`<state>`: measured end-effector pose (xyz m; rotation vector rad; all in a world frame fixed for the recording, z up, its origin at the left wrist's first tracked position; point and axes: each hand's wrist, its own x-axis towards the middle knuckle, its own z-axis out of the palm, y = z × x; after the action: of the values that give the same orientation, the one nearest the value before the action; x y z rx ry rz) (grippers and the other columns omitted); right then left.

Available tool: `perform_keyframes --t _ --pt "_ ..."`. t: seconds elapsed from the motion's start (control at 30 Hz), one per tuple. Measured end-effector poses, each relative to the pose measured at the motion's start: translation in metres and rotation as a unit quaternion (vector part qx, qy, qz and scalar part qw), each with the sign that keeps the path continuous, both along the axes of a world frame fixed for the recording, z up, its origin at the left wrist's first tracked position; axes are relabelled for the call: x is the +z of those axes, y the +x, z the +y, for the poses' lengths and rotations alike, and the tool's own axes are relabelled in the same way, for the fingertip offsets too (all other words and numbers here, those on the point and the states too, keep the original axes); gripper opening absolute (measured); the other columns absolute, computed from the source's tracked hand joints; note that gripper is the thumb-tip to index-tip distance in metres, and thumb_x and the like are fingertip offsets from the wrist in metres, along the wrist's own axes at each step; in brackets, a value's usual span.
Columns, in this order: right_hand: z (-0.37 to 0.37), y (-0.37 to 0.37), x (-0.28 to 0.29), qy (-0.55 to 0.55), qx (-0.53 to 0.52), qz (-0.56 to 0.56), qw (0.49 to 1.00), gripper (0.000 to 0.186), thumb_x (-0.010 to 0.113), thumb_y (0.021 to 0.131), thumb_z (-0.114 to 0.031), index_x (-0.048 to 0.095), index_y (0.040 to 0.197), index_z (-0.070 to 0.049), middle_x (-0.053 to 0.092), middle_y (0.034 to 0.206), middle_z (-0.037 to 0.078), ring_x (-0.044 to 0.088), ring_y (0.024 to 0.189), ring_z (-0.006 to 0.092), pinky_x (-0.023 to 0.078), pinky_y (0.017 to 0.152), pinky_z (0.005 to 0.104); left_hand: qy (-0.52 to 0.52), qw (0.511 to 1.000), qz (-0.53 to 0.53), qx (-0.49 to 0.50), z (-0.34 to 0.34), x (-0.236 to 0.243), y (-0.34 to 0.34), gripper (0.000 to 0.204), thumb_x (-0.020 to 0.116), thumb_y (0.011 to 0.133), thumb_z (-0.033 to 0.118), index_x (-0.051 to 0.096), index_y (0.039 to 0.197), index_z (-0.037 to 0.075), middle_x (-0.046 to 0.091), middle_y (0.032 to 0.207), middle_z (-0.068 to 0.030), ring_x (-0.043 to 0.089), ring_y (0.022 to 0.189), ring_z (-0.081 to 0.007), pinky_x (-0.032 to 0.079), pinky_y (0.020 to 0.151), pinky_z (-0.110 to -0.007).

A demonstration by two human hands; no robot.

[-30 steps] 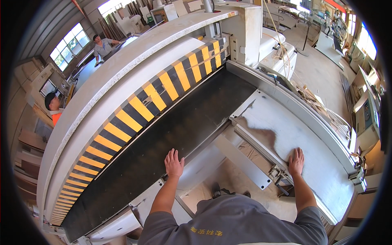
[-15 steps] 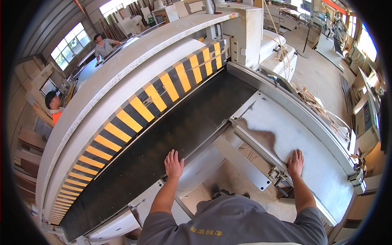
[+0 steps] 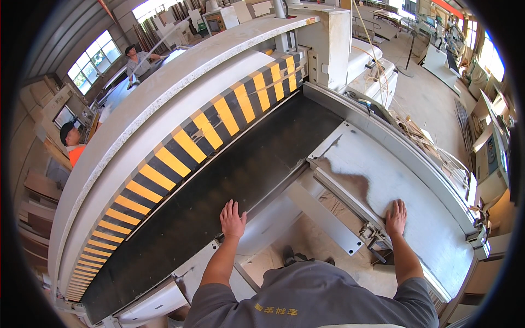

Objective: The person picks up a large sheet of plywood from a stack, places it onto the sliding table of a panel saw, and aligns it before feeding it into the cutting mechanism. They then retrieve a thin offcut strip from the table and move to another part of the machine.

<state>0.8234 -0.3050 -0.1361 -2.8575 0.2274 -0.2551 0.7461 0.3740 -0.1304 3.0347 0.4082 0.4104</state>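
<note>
My left hand [image 3: 233, 220] lies flat on the near edge of a long black machine bed [image 3: 262, 164], its fingers close together, stretched out and holding nothing. On the right, my right hand [image 3: 396, 218] rests palm down on a grey metal side table [image 3: 421, 235], also with nothing in it. Dark worn patches mark that table's surface near its inner edge. Beyond the black bed runs a long guard beam [image 3: 186, 150] with yellow and black stripes, under a pale curved-looking machine beam [image 3: 180, 90].
A metal fence [image 3: 404, 147] borders the side table on the far right. Between my hands, a flat metal arm [image 3: 322, 218] spans the gap above the floor. Two co-workers stand behind the machine, one in grey [image 3: 139, 64], one in an orange vest [image 3: 76, 153]. Wood scraps [image 3: 421, 131] lie beyond the fence.
Both my hands stay where they were. Behind the machine, a long thin strip near the co-workers has shifted and now slants upward; the co-worker in orange has moved slightly.
</note>
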Motion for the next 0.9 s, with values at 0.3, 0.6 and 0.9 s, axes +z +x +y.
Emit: perform_keyframes --t 0.3,0.6,0.9 --pt "-0.0019 0.0 -0.0023 -0.005 0.001 -0.006 1.0 0.057 0.058 0.099 -0.026 0.049 0.151 -0.005 0.042 0.163 0.02 0.032 0.154 0.0376 0.022 0.129 0.0488 0.001 1.0 -0.003 -0.002 -0.0011 0.0011 0.0002 0.06 0.062 0.099 0.042 0.052 0.148 0.009 0.045 0.162 -0.0097 0.04 0.149 -0.0316 0.029 0.123 -0.049" --pt "0.0012 -0.0005 0.001 0.0 0.002 -0.007 1.0 0.057 0.059 0.098 -0.025 0.049 0.151 -0.005 0.041 0.163 0.021 0.033 0.154 0.0379 0.022 0.129 0.0489 0.001 1.0 -0.008 -0.002 -0.0006 0.0013 -0.0006 0.06 0.063 0.099 0.042 0.052 0.148 0.009 0.045 0.161 -0.01 0.041 0.148 -0.0317 0.03 0.123 -0.049" --pt "0.0004 -0.0003 0.0002 -0.002 0.001 -0.005 1.0 0.058 0.06 0.098 -0.024 0.047 0.152 -0.005 0.041 0.163 0.021 0.033 0.154 0.0378 0.022 0.13 0.0488 0.0 1.0 -0.005 -0.002 -0.0011 0.0018 -0.0011 0.059 0.063 0.099 0.041 0.053 0.147 0.009 0.045 0.161 -0.0103 0.041 0.148 -0.0316 0.029 0.124 -0.049"
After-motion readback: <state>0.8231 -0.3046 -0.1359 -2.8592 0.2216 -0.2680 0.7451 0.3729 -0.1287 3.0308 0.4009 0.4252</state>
